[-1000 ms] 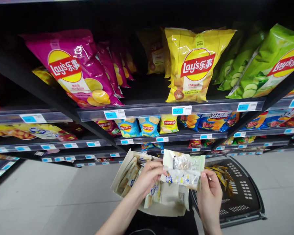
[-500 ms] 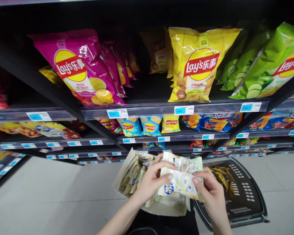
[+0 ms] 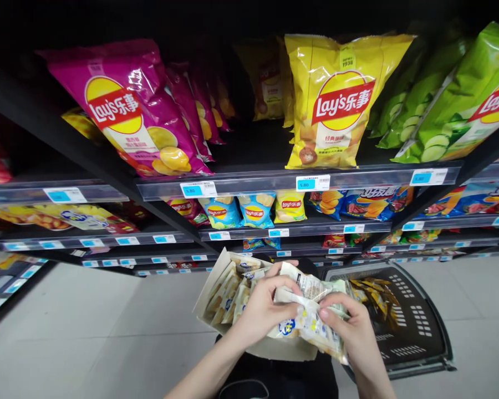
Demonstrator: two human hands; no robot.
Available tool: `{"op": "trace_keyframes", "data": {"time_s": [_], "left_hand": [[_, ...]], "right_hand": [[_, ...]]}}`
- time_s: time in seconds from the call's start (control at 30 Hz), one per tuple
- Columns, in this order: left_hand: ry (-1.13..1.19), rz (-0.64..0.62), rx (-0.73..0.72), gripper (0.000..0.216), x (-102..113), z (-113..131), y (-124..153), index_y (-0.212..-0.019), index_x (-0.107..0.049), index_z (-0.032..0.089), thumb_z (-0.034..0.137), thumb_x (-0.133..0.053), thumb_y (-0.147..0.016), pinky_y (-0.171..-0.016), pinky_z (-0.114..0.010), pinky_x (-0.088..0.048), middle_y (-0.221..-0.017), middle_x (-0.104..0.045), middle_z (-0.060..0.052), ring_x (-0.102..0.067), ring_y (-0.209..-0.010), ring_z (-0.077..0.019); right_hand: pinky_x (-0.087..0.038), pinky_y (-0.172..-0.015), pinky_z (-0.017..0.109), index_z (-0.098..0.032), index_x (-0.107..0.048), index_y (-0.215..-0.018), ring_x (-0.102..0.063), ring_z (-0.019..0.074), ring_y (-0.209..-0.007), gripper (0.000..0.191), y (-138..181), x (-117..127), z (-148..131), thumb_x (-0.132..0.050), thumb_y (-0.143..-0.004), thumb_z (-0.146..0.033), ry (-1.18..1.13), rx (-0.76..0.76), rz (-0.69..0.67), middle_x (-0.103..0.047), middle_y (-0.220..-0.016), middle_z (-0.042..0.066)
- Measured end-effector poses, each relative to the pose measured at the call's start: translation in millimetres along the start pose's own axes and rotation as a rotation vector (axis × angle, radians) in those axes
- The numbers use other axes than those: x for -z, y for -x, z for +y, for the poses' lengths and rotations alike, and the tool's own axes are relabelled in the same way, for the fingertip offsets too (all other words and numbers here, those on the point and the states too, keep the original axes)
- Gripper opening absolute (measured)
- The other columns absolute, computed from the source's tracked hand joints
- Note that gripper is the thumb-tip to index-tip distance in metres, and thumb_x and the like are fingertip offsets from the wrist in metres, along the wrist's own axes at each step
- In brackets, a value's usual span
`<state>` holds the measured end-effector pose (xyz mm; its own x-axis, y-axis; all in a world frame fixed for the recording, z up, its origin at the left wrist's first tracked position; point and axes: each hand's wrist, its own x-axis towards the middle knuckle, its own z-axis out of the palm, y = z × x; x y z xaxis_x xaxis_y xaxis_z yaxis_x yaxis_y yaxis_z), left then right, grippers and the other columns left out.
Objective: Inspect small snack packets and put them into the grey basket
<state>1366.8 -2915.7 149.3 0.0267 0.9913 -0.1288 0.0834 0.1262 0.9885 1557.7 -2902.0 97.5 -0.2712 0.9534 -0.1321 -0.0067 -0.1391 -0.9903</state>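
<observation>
My left hand (image 3: 268, 305) and my right hand (image 3: 351, 321) pinch white-and-cream snack packets (image 3: 316, 327) between them, thumbs close together at the middle of the front packet. A second packet with small printed text (image 3: 305, 280) lies just behind it, partly under my fingers. Blue lettering shows on the front packet's left part. Beneath my hands, a pale cardboard box (image 3: 285, 350) is tilted in front of my body. Several similar packets (image 3: 224, 299) stand in its left part. My hands and the held packets hide its right part.
A black basket (image 3: 411, 338) with gold-brown packets (image 3: 376, 299) sits on the floor at right. Ahead, dark shelves (image 3: 241, 183) carry purple (image 3: 120, 111), yellow (image 3: 336, 105) and green chip bags (image 3: 453, 105), with smaller bags on lower levels. Grey floor tiles (image 3: 100, 332) lie at left.
My hands have come closer together, the right moving left and slightly down. The front packet is now creased at its middle and slants down to the right. The view has shifted slightly.
</observation>
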Motion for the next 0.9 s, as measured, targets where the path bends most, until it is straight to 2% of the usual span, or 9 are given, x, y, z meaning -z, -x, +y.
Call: {"op": "trace_keyframes", "data": {"time_s": [0.1, 0.17, 0.3, 0.5, 0.63, 0.73, 0.9], "left_hand": [[-0.053, -0.004, -0.007, 0.014, 0, 0, 1, -0.065, -0.067, 0.016, 0.018, -0.079, -0.058, -0.095, -0.032, -0.036, -0.119, -0.055, -0.010, -0.048, -0.117, -0.0285], [-0.113, 0.031, 0.002, 0.015, -1, 0, 2, -0.060, -0.063, 0.016, 0.014, -0.078, -0.059, -0.094, -0.031, -0.037, -0.114, -0.057, -0.009, -0.051, -0.112, -0.0265], [-0.207, 0.101, 0.008, 0.015, -1, 4, 5, -0.060, -0.067, 0.018, 0.003, -0.071, -0.062, -0.096, -0.031, -0.036, -0.125, -0.054, -0.006, -0.051, -0.114, -0.0242], [-0.160, 0.014, -0.020, 0.017, 5, 6, 7, -0.071, -0.078, 0.024, 0.010, -0.070, -0.069, -0.097, -0.034, -0.039, -0.136, -0.050, -0.004, -0.050, -0.119, -0.0261], [-0.107, 0.070, -0.051, 0.020, 6, 4, 8, -0.070, -0.079, 0.025, 0.008, -0.068, -0.069, -0.091, -0.033, -0.044, -0.136, -0.052, -0.005, -0.054, -0.115, -0.0257], [-0.110, 0.095, -0.084, 0.020, 8, 5, 8, -0.070, -0.079, 0.025, 0.008, -0.069, -0.069, -0.092, -0.032, -0.043, -0.134, -0.055, -0.006, -0.053, -0.117, -0.0260], [-0.022, -0.016, -0.026, 0.020, 10, 12, 9, -0.066, -0.079, 0.023, 0.005, -0.070, -0.065, -0.085, -0.028, -0.048, -0.125, -0.062, -0.006, -0.060, -0.107, -0.0235]], "right_hand": [[-0.047, -0.060, 0.024, -0.020, -0.070, -0.069, -0.060, 0.0175, -0.065, 0.017, 1, -1, -2, -0.073, -0.072, -0.037, -0.028, -0.007, -0.023, -0.067, -0.070, 0.003], [-0.046, -0.060, 0.024, -0.020, -0.069, -0.069, -0.059, 0.0170, -0.066, 0.017, 2, -2, -3, -0.072, -0.074, -0.036, -0.016, 0.001, -0.019, -0.065, -0.070, 0.002], [-0.044, -0.063, 0.024, -0.021, -0.067, -0.072, -0.057, 0.0181, -0.076, 0.016, 2, -6, 0, -0.069, -0.077, -0.035, 0.008, 0.034, 0.010, -0.061, -0.079, 0.003], [-0.044, -0.069, 0.025, -0.022, -0.067, -0.074, -0.055, 0.0174, -0.080, 0.012, 3, -7, -1, -0.068, -0.080, -0.033, -0.001, 0.097, 0.020, -0.057, -0.083, 0.002], [-0.047, -0.072, 0.027, -0.023, -0.069, -0.080, -0.057, 0.0188, -0.084, 0.009, 5, -2, -8, -0.070, -0.078, -0.032, 0.006, 0.141, -0.018, -0.056, -0.089, 0.004], [-0.048, -0.069, 0.028, -0.023, -0.069, -0.079, -0.058, 0.0191, -0.082, 0.009, 6, 1, -11, -0.071, -0.077, -0.031, 0.010, 0.171, -0.043, -0.054, -0.087, 0.004], [-0.045, -0.056, 0.023, -0.020, -0.064, -0.070, -0.054, 0.0148, -0.070, 0.014, 5, 4, -14, -0.068, -0.080, -0.029, 0.209, 0.259, 0.027, -0.047, -0.081, 0.002]]}}
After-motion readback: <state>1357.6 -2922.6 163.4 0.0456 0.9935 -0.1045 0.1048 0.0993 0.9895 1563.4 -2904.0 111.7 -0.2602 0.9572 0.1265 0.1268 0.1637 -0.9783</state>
